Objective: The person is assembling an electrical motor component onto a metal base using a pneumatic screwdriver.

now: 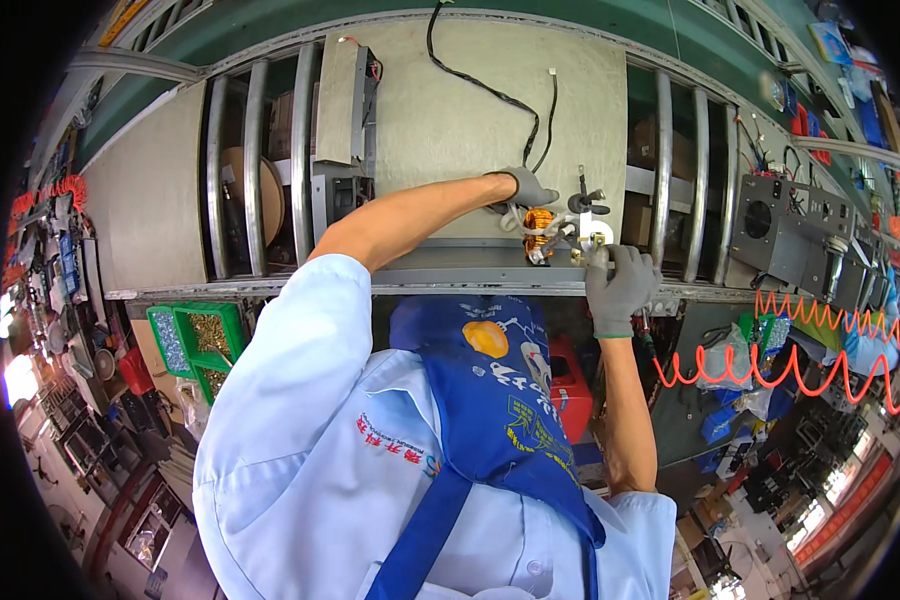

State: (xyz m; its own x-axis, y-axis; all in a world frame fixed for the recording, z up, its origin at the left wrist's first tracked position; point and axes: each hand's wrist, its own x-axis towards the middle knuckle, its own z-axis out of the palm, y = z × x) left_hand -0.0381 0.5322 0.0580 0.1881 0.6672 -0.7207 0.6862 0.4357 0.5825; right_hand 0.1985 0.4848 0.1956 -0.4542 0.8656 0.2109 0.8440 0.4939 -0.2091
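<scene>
My left hand [532, 189], in a grey glove, reaches across to the far side of a copper-wound coil [538, 232]. Its fingers curl over a grey cable [513, 218], partly hidden beneath them. Right of the coil is a white bracket-like part [596, 230] with black and metal pieces at its top. My right hand [622, 285], also gloved, is closed at the near edge of that part, its fingertips pinched on something too small to make out. These parts stand at a long grey metal panel [450, 262] along the bench's near edge.
A black cable [482, 92] crosses the pale board [440, 130]. Grey metal housings stand left [338, 190] and right [790, 230]. Metal rollers [257, 170] flank the board. Green bins [208, 335] hold small hardware. An orange coiled hose [770, 375] hangs near my right forearm.
</scene>
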